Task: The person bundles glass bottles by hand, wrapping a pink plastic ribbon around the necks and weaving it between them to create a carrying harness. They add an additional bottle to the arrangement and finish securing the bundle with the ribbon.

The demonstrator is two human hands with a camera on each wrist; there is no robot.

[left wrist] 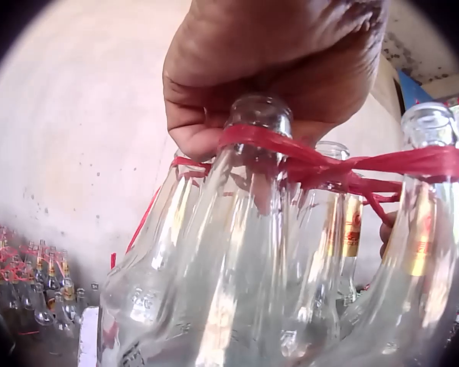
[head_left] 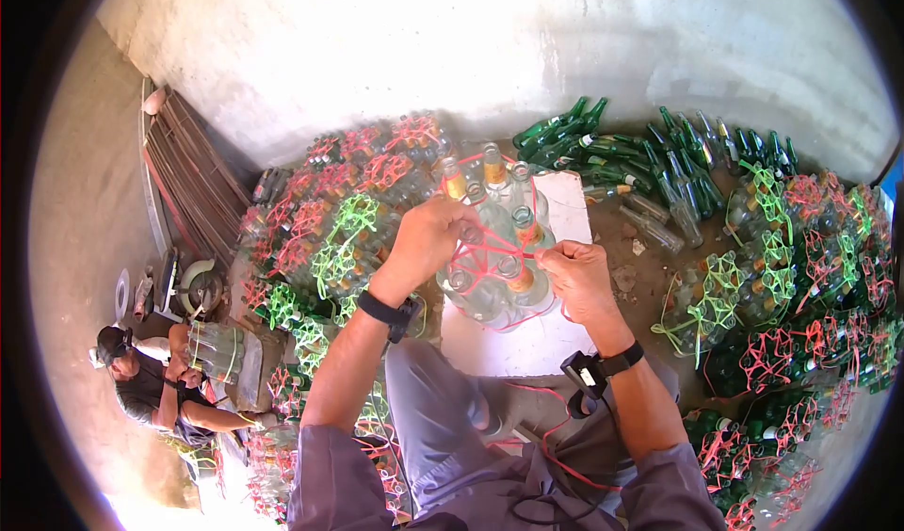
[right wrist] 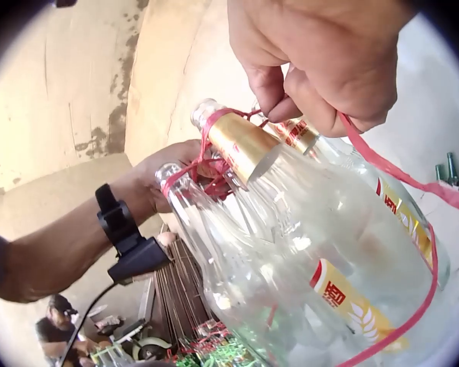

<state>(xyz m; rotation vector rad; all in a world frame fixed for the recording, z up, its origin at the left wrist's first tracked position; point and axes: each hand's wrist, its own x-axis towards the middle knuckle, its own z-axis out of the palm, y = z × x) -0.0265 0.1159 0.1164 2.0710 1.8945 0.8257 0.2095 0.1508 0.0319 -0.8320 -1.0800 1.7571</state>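
Several clear glass bottles stand bunched on a white board, with red plastic strap looped round their necks and round the bunch. My left hand is at the necks on the left; in the left wrist view the hand curls its fingers behind a bottle neck wrapped in red strap. My right hand is at the right edge of the bunch. The right wrist view shows that hand pinching the red strap, whose end trails off right. Some bottles have gold neck labels.
Green bottles lie against the wall behind. Bundled bottles in red and green strap stand left and right. At the far left a seated person holds a bottle bundle. Red strap crosses my lap.
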